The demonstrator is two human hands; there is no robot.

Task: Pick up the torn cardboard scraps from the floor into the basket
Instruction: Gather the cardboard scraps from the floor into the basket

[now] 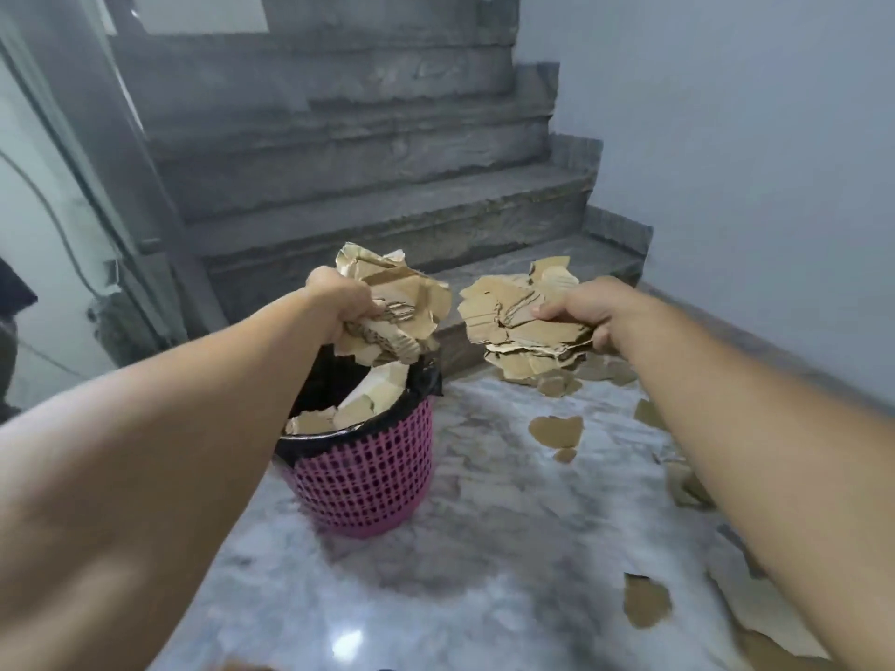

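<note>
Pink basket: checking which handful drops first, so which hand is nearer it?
Left. The left hand holds scraps directly above the pink basket; the right hand holds its bundle off to the right.

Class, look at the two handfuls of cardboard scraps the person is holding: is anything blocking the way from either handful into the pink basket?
Nothing visible does. The left hand holds its bundle of scraps directly over the open pink basket, which already contains scraps but is not full. The right hand holds its bundle to the right of the basket, with only open air between.

Both hands grip cardboard wads, left hand (341, 302) above the pink basket (368, 477) (black-lined), right hand (581, 307) beside it.
</note>
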